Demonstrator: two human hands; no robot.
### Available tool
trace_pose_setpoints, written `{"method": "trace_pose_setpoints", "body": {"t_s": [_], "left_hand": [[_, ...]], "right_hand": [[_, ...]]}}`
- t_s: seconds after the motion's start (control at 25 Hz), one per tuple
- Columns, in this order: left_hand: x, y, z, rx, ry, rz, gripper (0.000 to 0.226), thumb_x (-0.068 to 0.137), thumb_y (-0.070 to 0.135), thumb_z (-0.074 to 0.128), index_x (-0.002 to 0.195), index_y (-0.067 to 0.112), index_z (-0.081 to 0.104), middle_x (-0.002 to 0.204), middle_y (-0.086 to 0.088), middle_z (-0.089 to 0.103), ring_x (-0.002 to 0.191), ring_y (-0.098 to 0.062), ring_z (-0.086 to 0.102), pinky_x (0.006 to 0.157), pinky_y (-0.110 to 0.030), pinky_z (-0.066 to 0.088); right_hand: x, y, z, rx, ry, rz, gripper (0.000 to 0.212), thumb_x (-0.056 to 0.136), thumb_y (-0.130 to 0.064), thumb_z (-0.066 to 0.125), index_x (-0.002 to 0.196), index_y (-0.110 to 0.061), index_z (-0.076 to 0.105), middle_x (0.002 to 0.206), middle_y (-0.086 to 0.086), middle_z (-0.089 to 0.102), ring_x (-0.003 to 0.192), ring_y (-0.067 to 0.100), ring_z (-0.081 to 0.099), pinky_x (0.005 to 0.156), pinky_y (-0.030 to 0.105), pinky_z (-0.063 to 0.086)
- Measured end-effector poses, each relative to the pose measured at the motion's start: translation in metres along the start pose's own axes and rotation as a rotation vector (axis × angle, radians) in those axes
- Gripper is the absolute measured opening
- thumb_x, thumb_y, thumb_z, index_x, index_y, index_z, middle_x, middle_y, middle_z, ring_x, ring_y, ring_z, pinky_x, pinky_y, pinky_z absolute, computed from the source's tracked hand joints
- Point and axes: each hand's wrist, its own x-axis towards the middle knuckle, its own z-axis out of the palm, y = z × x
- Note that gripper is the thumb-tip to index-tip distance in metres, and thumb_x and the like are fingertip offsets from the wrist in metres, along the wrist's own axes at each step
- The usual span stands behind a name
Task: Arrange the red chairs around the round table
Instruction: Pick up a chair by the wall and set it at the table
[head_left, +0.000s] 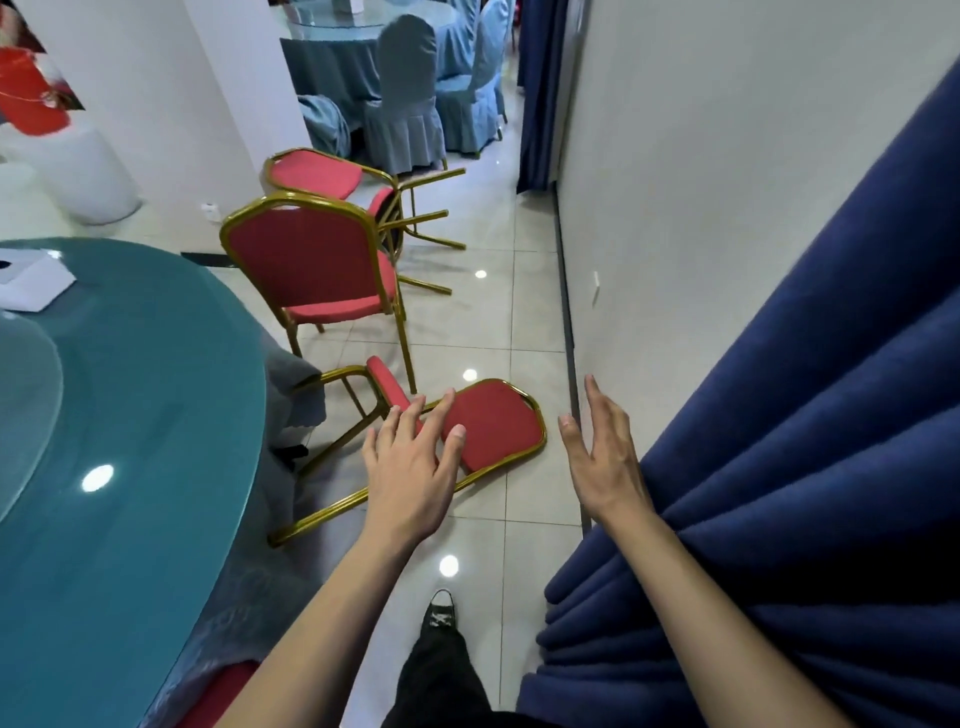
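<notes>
A round table (156, 374) with a glossy teal glass top fills the left side of the view, its grey-blue cloth hanging below the rim. On the white tiled floor (488, 322) along the table's right edge stand and lie three red chairs with gold metal frames. The nearest red padded chair (493, 421) lies tipped over on its back, backrest flat on the tiles near the wall, its gold legs pointing toward the table's skirt. Just beyond it, a second red chair (311, 265) stands upright near the table's far right edge, seat facing away from the table toward the aisle. Behind that one, a third red chair (317, 174) lies on its side, legs sticking out to the right.

The left hand (410, 467) reaches out over the fallen chair with fingers spread apart and holds nothing; whether the fingertips touch the chair cannot be told. The right hand (602, 457) hovers beside the chair's backrest, fingers straight and loosely apart, also holding nothing.

A dark blue curtain (779, 441) hangs in folds against the white wall on the right. A white tissue box (31, 275) sits on the table near its far edge. In the far background stands another round table with blue-covered chairs (410, 93).
</notes>
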Motion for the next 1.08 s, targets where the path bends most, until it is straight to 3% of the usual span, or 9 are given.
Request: {"method": "trace_pose_setpoints", "body": {"t_s": [0.16, 0.6, 1.08], "left_hand": [[0.059, -0.012, -0.002, -0.007, -0.04, 0.024, 0.062, 0.095, 0.064, 0.008, 0.154, 0.048, 0.02, 0.163, 0.003, 0.026, 0.152, -0.021, 0.014, 0.122, -0.052, 0.008], [0.196, -0.073, -0.029, -0.049, -0.025, 0.03, 0.063, 0.094, 0.063, 0.008, 0.155, 0.047, 0.014, 0.163, 0.003, 0.025, 0.151, -0.021, 0.015, 0.122, -0.052, 0.006], [0.266, -0.096, -0.017, -0.038, -0.042, -0.078, 0.066, 0.094, 0.062, 0.006, 0.156, 0.042, 0.019, 0.164, -0.001, 0.024, 0.152, -0.024, 0.013, 0.121, -0.054, 0.008]], "right_hand": [[0.049, 0.003, 0.007, -0.015, 0.041, 0.059, 0.071, 0.095, -0.074, 0.024, 0.158, -0.05, 0.004, 0.166, -0.004, 0.016, 0.151, 0.022, 0.026, 0.115, 0.04, 0.03], [0.174, -0.033, 0.048, -0.064, 0.105, 0.154, 0.068, 0.099, -0.067, 0.029, 0.161, -0.044, 0.01, 0.166, 0.001, 0.02, 0.153, 0.022, 0.024, 0.12, 0.044, 0.028], [0.266, -0.032, 0.062, -0.215, -0.018, 0.14, 0.065, 0.101, -0.063, 0.03, 0.161, -0.042, 0.013, 0.166, 0.004, 0.021, 0.151, 0.028, 0.028, 0.12, 0.047, 0.031]]}}
